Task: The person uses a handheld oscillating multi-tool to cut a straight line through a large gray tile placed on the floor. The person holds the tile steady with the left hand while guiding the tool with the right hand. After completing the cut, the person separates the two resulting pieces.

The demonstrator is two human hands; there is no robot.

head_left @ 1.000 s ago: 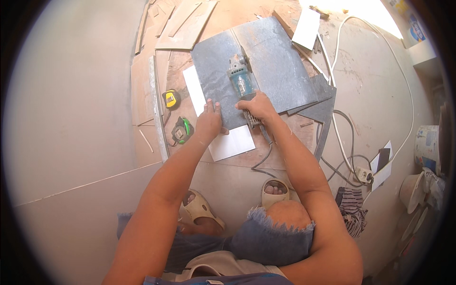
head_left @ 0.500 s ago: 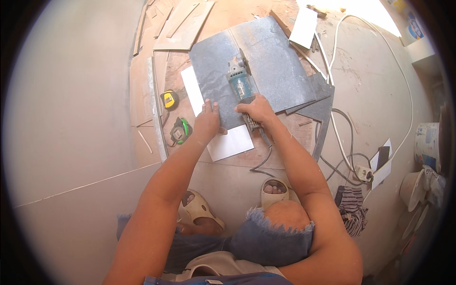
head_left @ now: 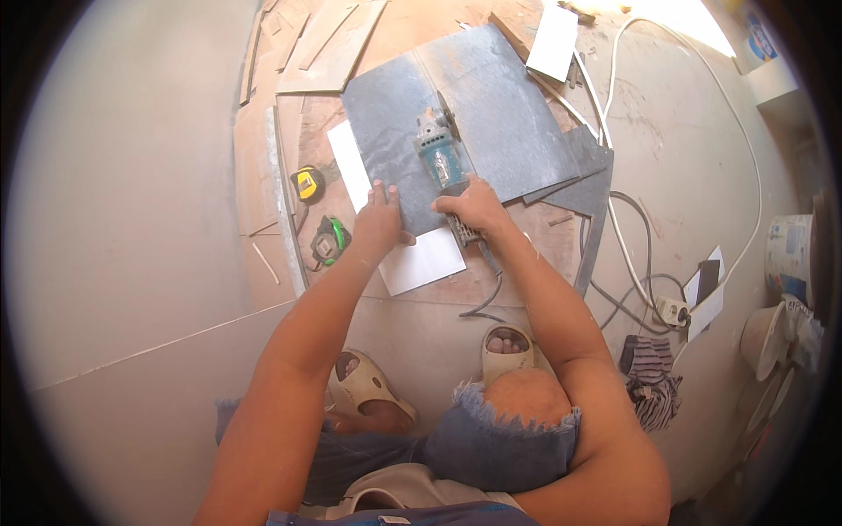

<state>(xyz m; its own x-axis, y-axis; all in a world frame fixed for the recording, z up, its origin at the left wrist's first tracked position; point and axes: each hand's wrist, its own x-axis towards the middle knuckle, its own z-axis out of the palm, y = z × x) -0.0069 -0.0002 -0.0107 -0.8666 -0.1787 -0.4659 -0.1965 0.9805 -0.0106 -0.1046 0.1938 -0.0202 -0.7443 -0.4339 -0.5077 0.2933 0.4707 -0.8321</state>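
Observation:
My right hand (head_left: 474,207) is wrapped round the rear body of a teal angle grinder (head_left: 440,161). Its thin disc (head_left: 447,114) stands upright at a pale straight line across a dark grey tile (head_left: 517,114); how deep the edge reaches, I cannot tell. My left hand (head_left: 380,221) lies on the tile's near left part with its fingers stretched out, the thumb apart, and nothing in its grasp. Under the tile, a white sheet or tile (head_left: 423,265) sticks out at the near and left sides. The grinder's dark cord (head_left: 496,294) trails toward my feet.
A yellow tape measure (head_left: 307,185) and a green-black one (head_left: 330,241) lie left of the tile, beside a metal strip (head_left: 285,193). Tan offcuts (head_left: 333,44) are at the back left. White cable (head_left: 735,105) loops rightward near a socket block (head_left: 672,311), striped cloth (head_left: 651,381) and buckets (head_left: 787,254).
The grinder has moved slightly toward me along the pale line, with my right hand still round it. My left hand stays on the tile. The whole view has shifted a little.

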